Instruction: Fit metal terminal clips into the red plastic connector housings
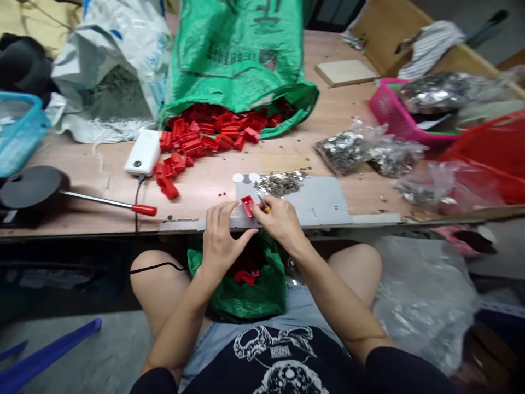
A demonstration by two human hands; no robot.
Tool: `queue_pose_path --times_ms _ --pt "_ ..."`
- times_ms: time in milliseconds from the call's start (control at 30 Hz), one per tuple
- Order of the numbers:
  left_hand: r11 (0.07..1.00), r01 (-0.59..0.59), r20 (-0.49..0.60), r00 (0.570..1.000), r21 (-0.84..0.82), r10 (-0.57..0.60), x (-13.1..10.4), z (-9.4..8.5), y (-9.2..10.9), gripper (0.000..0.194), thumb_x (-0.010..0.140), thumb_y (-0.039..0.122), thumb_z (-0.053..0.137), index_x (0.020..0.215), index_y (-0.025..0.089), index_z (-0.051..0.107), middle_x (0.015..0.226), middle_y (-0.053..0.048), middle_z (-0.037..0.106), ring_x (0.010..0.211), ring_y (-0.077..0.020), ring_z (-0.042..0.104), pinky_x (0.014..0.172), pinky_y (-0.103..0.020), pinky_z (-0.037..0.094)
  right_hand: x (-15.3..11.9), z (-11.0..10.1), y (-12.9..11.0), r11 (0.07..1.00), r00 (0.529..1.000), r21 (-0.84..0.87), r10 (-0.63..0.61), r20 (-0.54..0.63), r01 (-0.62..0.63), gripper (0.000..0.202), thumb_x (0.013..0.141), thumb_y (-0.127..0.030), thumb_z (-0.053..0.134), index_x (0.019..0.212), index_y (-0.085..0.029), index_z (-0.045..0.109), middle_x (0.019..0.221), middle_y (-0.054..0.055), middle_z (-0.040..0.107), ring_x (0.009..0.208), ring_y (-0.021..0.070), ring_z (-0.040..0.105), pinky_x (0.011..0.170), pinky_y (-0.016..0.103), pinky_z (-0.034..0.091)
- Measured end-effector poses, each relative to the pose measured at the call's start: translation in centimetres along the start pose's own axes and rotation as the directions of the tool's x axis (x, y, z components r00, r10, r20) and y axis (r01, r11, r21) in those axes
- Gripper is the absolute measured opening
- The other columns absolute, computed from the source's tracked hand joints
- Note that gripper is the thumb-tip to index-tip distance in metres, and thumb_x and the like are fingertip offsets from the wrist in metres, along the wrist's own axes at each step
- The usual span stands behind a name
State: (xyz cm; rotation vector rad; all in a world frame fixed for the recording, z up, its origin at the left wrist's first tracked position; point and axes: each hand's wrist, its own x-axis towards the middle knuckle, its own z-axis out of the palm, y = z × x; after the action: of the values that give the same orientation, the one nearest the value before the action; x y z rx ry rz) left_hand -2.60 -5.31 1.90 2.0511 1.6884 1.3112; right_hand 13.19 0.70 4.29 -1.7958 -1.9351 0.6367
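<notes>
My right hand [282,220] is closed at the front edge of the table. Its thumb and fingers pinch a small hollow red plastic housing [248,206]. A thin tool with a yellow part [267,209] also pokes out of this hand; its kind is too small to tell. My left hand [221,232] is open beside the housing, thumb spread away from the fingers, with nothing visible in it. Just beyond my right hand a pile of small shiny metal pieces [281,184] lies on a grey sheet [324,198].
A green sack [241,49] spills red housings [192,143] onto the table. Left are a white power bank [143,152] with a cable and a red-tipped lever [143,209]. Bagged metal pieces [342,149] and a pink basket [385,112] stand right. A green bag [250,306] lies on my lap.
</notes>
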Motion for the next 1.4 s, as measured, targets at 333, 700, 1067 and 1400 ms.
queue_pose_path --times_ms 333,700,1067,1400 --pt "0.997 -0.06 0.173 0.984 0.05 0.051 2.0 3.5 -0.9 0.067 0.085 0.026 0.08 0.144 0.022 0.049 0.128 -0.012 0.067 0.117 -0.0293 0.064 0.103 -0.045 0.049 2.2 -5.7 8.6 0.999 0.976 0.018 0.052 -0.213 -0.049 0.019 0.091 -0.033 0.058 0.094 -0.021 0.073 0.083 0.005 0.072 0.074 0.0217 0.063 0.073 0.031 0.045" --pt "0.995 -0.067 0.138 0.989 0.068 0.057 2.4 4.2 -1.2 0.064 0.084 0.032 0.081 0.14 0.023 0.053 0.126 -0.011 0.069 0.116 -0.029 0.065 0.102 -0.045 0.048 5.5 -7.1 13.9 0.985 0.977 0.091 0.156 -0.143 -0.144 0.015 0.079 -0.033 0.065 0.075 -0.02 0.071 0.077 0.004 0.073 0.076 0.0215 0.065 0.074 0.031 0.045" --pt "0.999 -0.048 0.16 0.986 -0.012 0.049 2.3 3.5 -1.0 0.069 0.083 0.035 0.081 0.143 0.022 0.05 0.131 -0.012 0.064 0.123 -0.0294 0.059 0.105 -0.046 0.05 4.7 -9.7 14.3 0.981 0.981 -0.014 -0.193 -0.027 0.193 0.018 0.084 -0.03 0.066 0.094 -0.019 0.076 0.094 0.006 0.074 0.089 0.0218 0.066 0.083 0.033 0.046" --pt "0.989 0.057 0.196 0.98 -0.136 -0.03 1.7 2.8 -0.9 0.072 0.08 0.034 0.085 0.142 0.023 0.048 0.119 -0.006 0.071 0.112 -0.0228 0.066 0.105 -0.043 0.049 3.6 -9.1 11.6 0.967 0.968 0.044 -0.248 -0.03 0.249 0.018 0.086 -0.037 0.066 0.083 -0.02 0.071 0.078 0.003 0.07 0.058 0.014 0.05 0.061 0.03 0.041"
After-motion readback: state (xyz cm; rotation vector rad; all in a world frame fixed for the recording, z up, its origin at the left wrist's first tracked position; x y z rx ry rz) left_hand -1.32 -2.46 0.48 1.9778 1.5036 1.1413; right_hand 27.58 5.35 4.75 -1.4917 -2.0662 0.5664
